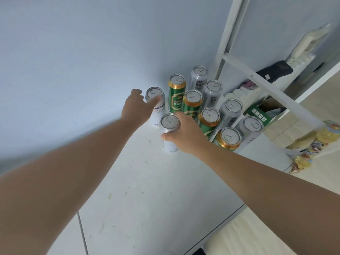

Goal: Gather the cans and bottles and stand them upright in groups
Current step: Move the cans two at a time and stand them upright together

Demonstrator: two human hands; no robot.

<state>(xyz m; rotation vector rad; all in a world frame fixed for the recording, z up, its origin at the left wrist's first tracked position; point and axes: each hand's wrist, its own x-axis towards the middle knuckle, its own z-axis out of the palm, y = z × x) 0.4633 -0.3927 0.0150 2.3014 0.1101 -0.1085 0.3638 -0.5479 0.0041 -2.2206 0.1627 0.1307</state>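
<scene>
The near white can (169,123) is stood upright on the tiled floor (147,190), at 7 o'clock of the green cans (176,100), and is gripped by the right hand (185,134). A second white can (159,112), at its 11 o'clock, is clasped by the left hand (137,105). Both are best slid together upright, without neighbours being knocked.

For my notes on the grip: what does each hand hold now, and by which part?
The left hand grips the far white can near its top; right hand grips the near white can round its upper side.
</scene>
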